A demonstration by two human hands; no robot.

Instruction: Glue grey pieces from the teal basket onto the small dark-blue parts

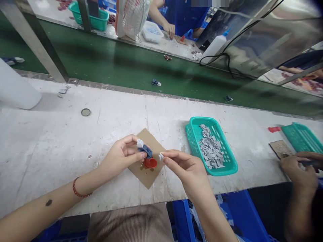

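Note:
Between the thumb and fingers of my left hand (126, 153) is a small dark-blue plastic part (145, 150) with a light grey piece at its upper end. My right hand (185, 166) pinches a small light grey plastic piece (160, 156), held just right of the blue part and apart from it. Under both hands lies a brown cardboard square (147, 179). On it stands a small red cup (150, 163) with brownish wet spots around it. To the right, a green basket (233, 166) holds many loose grey pieces (210, 149).
A green conveyor belt (113, 64) runs behind the table, carrying a few small parts. A white bottle (17, 87) stands at left, near a bottle cap (85, 112). Another person's hands (297, 168) work at far right. Across the belt are a fan (132, 16) and a co-worker's hand (169, 29).

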